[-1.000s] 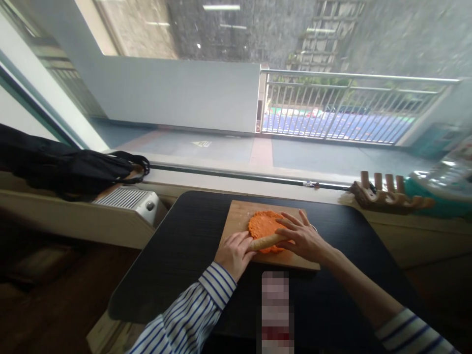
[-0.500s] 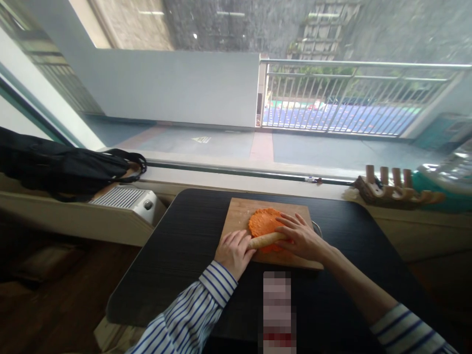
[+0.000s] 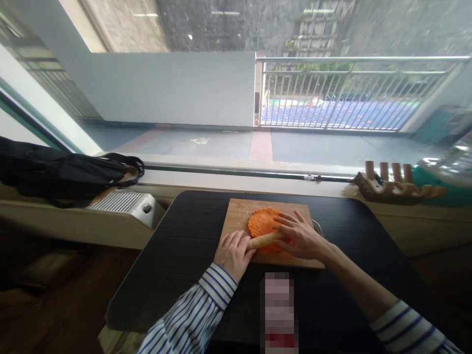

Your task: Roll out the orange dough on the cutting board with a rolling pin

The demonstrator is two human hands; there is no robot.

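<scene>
A flattened round of orange dough [image 3: 262,222] lies on a wooden cutting board [image 3: 236,211], its lower part crossed by a pale wooden rolling pin [image 3: 264,240]. My left hand [image 3: 233,253] is closed round the pin's left end, near the board's left edge. The pin's right end goes under my right hand [image 3: 300,238], between the thumb and the fingers. The fingers of that hand reach spread over the right side of the dough and hide part of it. Some dough shows on the near side of the pin as well.
The board rests on a black table [image 3: 165,265] by a window. A metal ring-shaped edge [image 3: 317,227] shows right of the board. Along the sill are a black bag [image 3: 66,172], a white heater-like box [image 3: 127,204] and a wooden rack [image 3: 394,184].
The view has shifted very slightly. Both hands stay on the rolling pin in nearly the same place, and the dough looks the same.
</scene>
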